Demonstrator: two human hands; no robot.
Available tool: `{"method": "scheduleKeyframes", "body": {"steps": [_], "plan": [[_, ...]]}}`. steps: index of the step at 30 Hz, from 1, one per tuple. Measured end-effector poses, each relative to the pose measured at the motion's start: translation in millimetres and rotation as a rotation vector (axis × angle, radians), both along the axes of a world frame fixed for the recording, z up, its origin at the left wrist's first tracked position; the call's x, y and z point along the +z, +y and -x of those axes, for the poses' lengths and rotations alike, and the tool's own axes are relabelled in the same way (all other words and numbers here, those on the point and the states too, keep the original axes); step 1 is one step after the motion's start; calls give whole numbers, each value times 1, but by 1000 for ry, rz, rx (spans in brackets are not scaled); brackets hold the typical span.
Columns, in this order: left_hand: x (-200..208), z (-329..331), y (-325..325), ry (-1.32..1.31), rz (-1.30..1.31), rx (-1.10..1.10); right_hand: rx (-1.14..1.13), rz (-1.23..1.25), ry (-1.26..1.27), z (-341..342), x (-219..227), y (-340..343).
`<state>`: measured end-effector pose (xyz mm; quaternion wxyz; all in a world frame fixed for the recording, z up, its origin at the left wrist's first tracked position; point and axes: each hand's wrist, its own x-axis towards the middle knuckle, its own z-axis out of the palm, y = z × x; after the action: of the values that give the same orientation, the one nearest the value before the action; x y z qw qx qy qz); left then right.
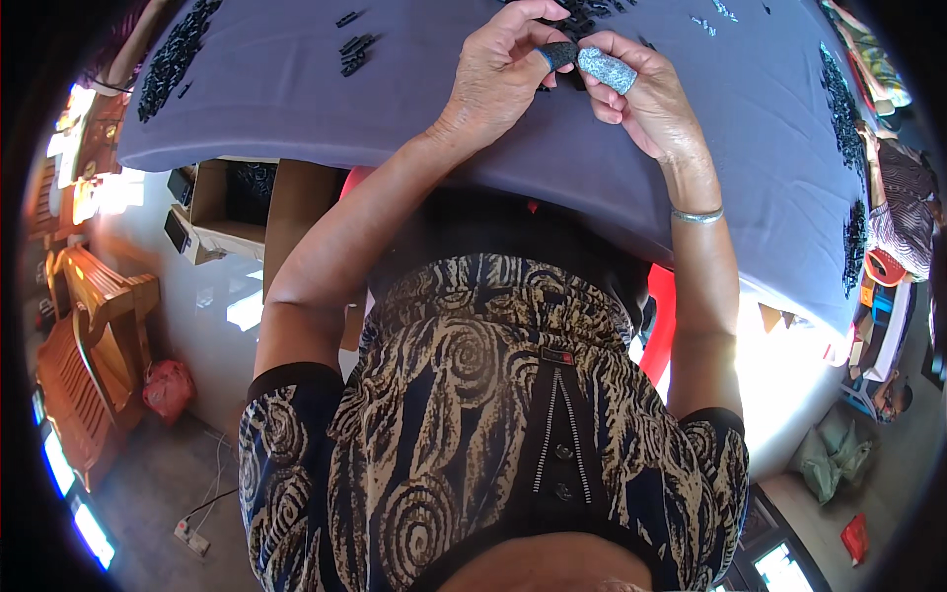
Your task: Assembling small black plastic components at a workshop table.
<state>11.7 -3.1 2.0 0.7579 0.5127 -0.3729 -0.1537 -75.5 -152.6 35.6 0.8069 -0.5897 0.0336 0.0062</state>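
Note:
My left hand (501, 74) and my right hand (646, 94) meet over the far part of a cloth-covered table (414, 109). A black finger sleeve (559, 54) with a blue edge covers my left thumb. On my right thumb is a speckled grey finger sleeve (607, 70). Both hands are closed in a pinch with the covered tips almost touching; whatever small thing lies between them cannot be made out. Just beyond the fingers is a heap of small black pieces (592, 14), partly hidden by my hands. My right wrist wears a silvery bracelet (697, 215).
More black pieces lie in a pile (178, 59) at left, a small group (357, 51) and along the right edge (840, 109). Below the table's left edge stands an open cardboard box (232, 202). A wooden bench (94, 345) is at left. Other people sit at both sides.

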Motion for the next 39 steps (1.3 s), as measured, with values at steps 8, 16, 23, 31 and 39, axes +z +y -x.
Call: {"method": "scheduleKeyframes", "body": {"steps": [8,16,23,31,39], "plan": [[3,-1,4,-22,3,-27,-86,362,-138,-2,-7,-1],[2,0,3,56,-18,-47,-294,703,-505,-7,-17,4],[3,0,4,-76,-42,34,-174,313,-261,-3,-9,-3],[5,3,11,-484,-393,160,-281,210,-183,-2,-7,-12],[-3,-3,14,-645,-434,223,-355,273,-174,-3,-12,-17]]}}
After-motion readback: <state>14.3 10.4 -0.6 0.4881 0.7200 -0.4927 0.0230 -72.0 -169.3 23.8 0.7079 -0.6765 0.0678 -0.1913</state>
